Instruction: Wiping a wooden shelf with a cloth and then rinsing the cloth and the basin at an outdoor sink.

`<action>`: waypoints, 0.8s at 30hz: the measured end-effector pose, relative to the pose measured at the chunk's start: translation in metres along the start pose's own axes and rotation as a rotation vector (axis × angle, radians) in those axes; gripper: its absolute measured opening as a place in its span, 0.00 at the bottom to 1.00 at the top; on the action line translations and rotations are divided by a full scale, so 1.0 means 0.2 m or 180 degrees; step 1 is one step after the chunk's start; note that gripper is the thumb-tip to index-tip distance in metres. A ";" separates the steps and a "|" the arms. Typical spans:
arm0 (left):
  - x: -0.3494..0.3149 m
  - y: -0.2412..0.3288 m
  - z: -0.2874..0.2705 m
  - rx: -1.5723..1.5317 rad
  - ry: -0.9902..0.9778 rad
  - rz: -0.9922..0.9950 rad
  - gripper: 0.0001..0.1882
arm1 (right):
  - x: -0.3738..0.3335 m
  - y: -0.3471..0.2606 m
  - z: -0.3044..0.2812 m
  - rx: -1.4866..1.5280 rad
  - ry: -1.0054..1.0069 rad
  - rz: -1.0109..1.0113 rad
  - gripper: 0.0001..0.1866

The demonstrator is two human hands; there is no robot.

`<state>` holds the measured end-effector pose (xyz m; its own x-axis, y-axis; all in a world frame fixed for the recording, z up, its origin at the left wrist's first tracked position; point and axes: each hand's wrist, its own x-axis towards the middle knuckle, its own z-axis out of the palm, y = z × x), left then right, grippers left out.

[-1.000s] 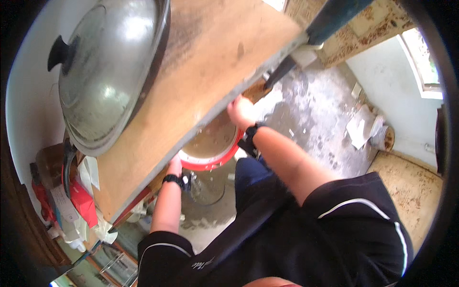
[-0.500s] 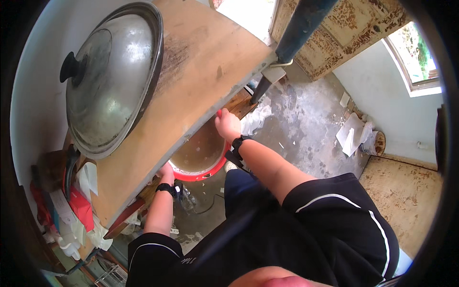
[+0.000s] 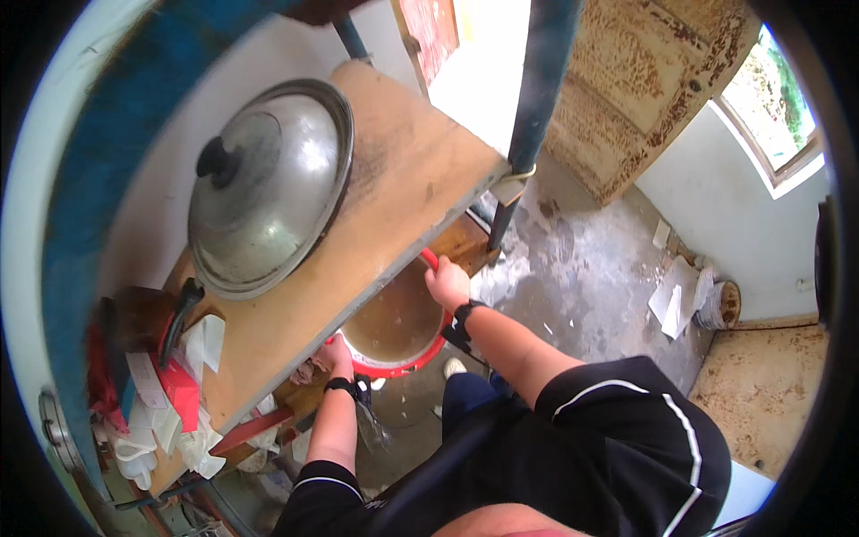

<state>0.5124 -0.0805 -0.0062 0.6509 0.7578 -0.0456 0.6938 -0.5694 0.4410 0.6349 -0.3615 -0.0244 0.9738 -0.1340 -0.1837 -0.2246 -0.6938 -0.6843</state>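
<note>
A red-rimmed basin (image 3: 394, 369) with a pale inside is partly under the edge of a wooden board. Murky brown water (image 3: 389, 318) fills much of it. My right hand (image 3: 450, 285) is closed on the red rim at the basin's far right side. On the near left, my left hand (image 3: 336, 358) is closed round the rim, close below the board's edge. The board hides the basin's far left part. Each wrist has a black band.
On the wooden board (image 3: 398, 134) leans a large domed metal lid (image 3: 273, 192) with a black knob. Papers and a red box (image 3: 182, 398) crowd the board's left end. Blue metal posts (image 3: 541, 98) frame it. A worn door (image 3: 635, 98) and a small bucket (image 3: 720, 304) are at right.
The view has shifted, so the board, lid and basin appear farther right and lower, and more blue frame shows. Both hands keep their hold on the basin's rim.
</note>
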 end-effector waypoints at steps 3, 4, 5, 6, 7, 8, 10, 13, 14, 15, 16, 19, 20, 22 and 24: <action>-0.01 0.05 -0.01 0.0081 0.0090 -0.0422 0.35 | -0.02 0.00 -0.09 0.0181 -0.0263 0.0052 0.19; 0.04 -0.14 0.02 0.0234 0.0584 -0.0021 0.33 | -0.07 -0.06 -0.13 0.0012 -0.0344 -0.0241 0.21; 0.09 -0.24 0.04 0.0412 0.1021 0.0400 0.31 | -0.09 -0.09 -0.17 -0.0184 -0.0391 -0.0462 0.23; 0.09 -0.20 0.05 0.0365 0.1009 0.0449 0.31 | -0.09 -0.06 -0.22 -0.0192 -0.0325 -0.0445 0.23; 0.10 -0.15 0.05 0.0298 0.0406 -0.0176 0.29 | -0.09 -0.03 -0.27 -0.0247 -0.0358 -0.0476 0.24; 0.06 -0.15 0.05 0.0236 -0.0220 -0.0847 0.27 | -0.11 0.01 -0.31 -0.0335 -0.0436 -0.0524 0.25; 0.02 -0.16 0.05 0.0011 -0.0143 -0.0747 0.25 | -0.14 0.01 -0.50 -0.0605 -0.0736 -0.0891 0.25; 0.01 -0.22 -0.01 -0.0593 -0.0308 -0.0695 0.24 | -0.35 -0.15 -1.02 -0.0910 -0.1357 -0.1479 0.23; 0.00 -0.22 -0.03 -0.0239 -0.0260 -0.0629 0.27 | -0.46 -0.21 -1.19 -0.0885 -0.1226 -0.1771 0.22; -0.02 -0.20 -0.06 0.0129 -0.0222 -0.0538 0.30 | -0.58 -0.25 -1.34 -0.0847 -0.1085 -0.2042 0.21; -0.05 -0.08 -0.12 0.0044 -0.0519 -0.0661 0.30 | -0.66 -0.26 -1.48 -0.1016 -0.0728 -0.2334 0.20; -0.12 0.00 -0.21 -0.0268 -0.0663 -0.0474 0.29 | -0.89 -0.45 -1.82 -0.0649 0.0079 -0.3098 0.17; -0.18 0.08 -0.26 0.0630 -0.0021 -0.0192 0.31 | -0.98 -0.54 -1.94 -0.0503 0.0441 -0.3297 0.15; 0.03 -0.31 -0.02 0.0382 0.0097 -0.0689 0.38 | -1.17 -0.75 -2.15 -0.0179 0.1056 -0.4041 0.13; -0.02 -0.21 0.03 0.0252 -0.0087 -0.0842 0.42 | -1.26 -0.84 -2.31 -0.0257 0.1551 -0.4636 0.12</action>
<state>0.4814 -0.0616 -0.0293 0.4512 0.8752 -0.1745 0.8620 -0.3768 0.3391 0.4436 -0.5379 0.4623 0.2603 0.4730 0.8417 0.8892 -0.4572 -0.0181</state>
